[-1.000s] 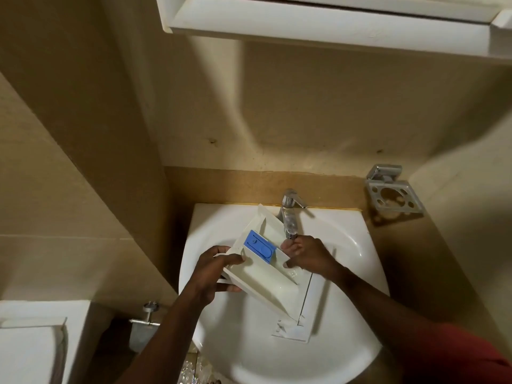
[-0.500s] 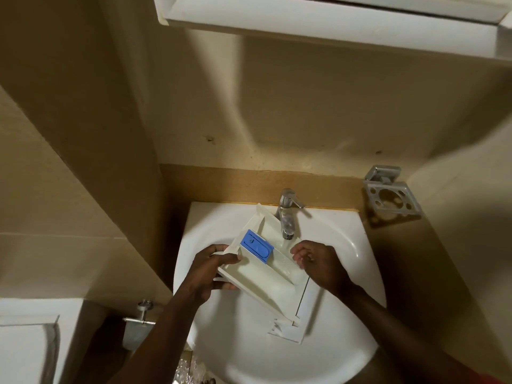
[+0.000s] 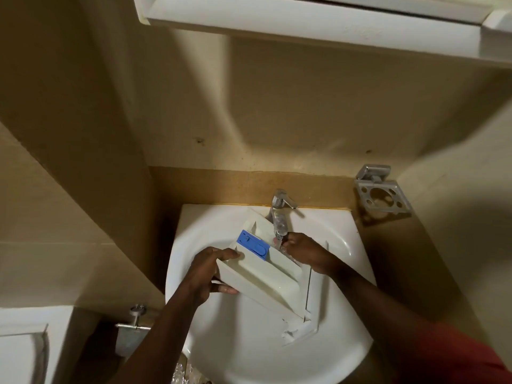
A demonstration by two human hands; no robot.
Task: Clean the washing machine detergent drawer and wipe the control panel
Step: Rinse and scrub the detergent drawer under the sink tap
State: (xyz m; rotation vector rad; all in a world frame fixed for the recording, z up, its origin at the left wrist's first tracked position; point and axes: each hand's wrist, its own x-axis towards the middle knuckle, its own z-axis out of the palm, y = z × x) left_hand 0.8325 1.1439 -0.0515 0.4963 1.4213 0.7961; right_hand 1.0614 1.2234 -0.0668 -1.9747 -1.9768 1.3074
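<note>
Since half a second ago, our right hand (image 3: 307,252) has moved up from beside the drawer (image 3: 266,273) to the mouth of the tap (image 3: 279,214). Its fingertips are now bunched right under the spout. Something glistens there, which looks like running water. We cannot tell whether these fingers pinch anything or only sit in the stream.

Our left hand (image 3: 205,275) grips the near left end of the drawer, with the thumb over the top edge and the fingers curled beneath. It holds the drawer tilted over the sink (image 3: 249,356), above the bowl. The far end points up towards the tap and the near right end dips towards the basin.

We judge this to be the rinsing step of cleaning the drawer. The control panel is not in view, so that part of the task seems not yet begun. The next move probably calls for bringing the open compartments under the water and rubbing the walls with the right fingers. The left hand should keep a firm grip, since wet plastic may slip.

The drawer is a long tray of off-white plastic, divided by ridges into channels. A blue insert (image 3: 252,245) sits in the far left compartment. A flat white panel shows along its right side, low in the bowl, and we cannot tell whether it is part of the drawer. Its near corner looks rough or chipped, though the picture is too soft to be sure. No heavy grime is visible from here.
</note>
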